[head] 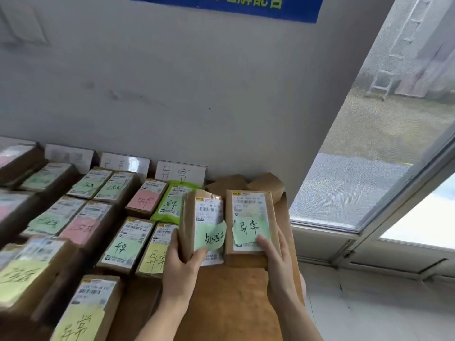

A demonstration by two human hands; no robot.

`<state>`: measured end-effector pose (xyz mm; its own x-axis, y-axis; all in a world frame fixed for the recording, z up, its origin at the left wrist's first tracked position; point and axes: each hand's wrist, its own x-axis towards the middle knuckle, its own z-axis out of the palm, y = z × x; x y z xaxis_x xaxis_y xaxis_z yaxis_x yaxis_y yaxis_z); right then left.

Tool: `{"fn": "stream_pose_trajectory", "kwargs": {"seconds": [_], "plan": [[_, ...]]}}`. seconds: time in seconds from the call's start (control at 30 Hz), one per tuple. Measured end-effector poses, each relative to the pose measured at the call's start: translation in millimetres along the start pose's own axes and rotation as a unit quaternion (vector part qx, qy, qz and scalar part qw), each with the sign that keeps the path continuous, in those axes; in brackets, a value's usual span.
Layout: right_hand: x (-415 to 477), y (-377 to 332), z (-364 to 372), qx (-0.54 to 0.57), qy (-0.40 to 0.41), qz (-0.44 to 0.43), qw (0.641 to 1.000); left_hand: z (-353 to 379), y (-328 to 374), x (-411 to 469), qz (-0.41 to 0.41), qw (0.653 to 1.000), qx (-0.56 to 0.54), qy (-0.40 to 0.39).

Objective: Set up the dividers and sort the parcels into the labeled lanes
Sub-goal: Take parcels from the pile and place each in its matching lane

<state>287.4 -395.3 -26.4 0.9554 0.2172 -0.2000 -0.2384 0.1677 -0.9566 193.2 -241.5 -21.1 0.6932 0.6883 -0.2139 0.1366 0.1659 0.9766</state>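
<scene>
Head view is showing two hands, and each one is holding one brown box. The left hand [183, 264] is curling round the bottom left edge of the left box [209, 212], with its thumb on the front, and the box is tipping up. One green note [213, 236] on that box is saying 处理中. The right hand [277, 252] is gripping the bottom right corner of the right box [248, 205], thumb lying on the front. Its green note [248, 228] is saying 异常. The two boxes are sitting just beside each other over the brown table [229, 303], at the right end of the rows. I cannot tell if they are touching it.

Four white cards are standing along the wall. The card nearest the hands [181, 172] is saying 异常. The other three are looking too blurry to read.

In front of that card, five parcels are lying with 异常 written on them: one box with a pink note [146, 199], one green bag [172, 203], one box with a green note [124, 247], and two boxes with yellow notes [156, 258] [78, 323]. More boxes with green, pink and yellow notes are lying further left, their writing blurry. Each parcel is wearing a white label with a bar code.

One blue sign [221, 6] with yellow writing is hanging up high, cut off at the top. One window [381, 143] is showing on the right.
</scene>
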Motion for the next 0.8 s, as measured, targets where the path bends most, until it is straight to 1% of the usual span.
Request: {"fn": "stream_pose_trajectory", "kwargs": {"seconds": [0.2, 0.3, 0.4, 0.57, 0.67, 0.8], "plan": [[-45.6, 4.9, 49.8, 0.004, -0.026, -0.013, 1.0, -72.0, 16.0, -7.6, 0.029, 0.999, -0.014, -0.008], [-80.9, 14.2, 85.0, 0.005, -0.017, -0.01, 1.0, -120.3, 19.1, -12.0, 0.034, 0.999, -0.026, -0.002], [-118.9, 31.6, 120.1, 0.009, 0.008, 0.004, 1.0, -172.9, 19.3, -15.9, 0.014, 0.999, -0.039, -0.002], [-172.9, 55.3, 165.1, 0.027, 0.034, 0.039, 0.998, -242.3, 12.4, -23.2, -0.011, 0.999, -0.04, -0.029], [-198.0, 64.2, 180.2, 0.027, 0.042, 0.052, 0.997, -266.1, 7.3, -28.9, -0.035, 0.998, -0.037, -0.034], [-218.7, 72.7, 186.0, 0.0, 0.049, 0.097, 0.994, -282.6, -2.3, -36.5, -0.052, 0.998, -0.03, -0.023]]}}
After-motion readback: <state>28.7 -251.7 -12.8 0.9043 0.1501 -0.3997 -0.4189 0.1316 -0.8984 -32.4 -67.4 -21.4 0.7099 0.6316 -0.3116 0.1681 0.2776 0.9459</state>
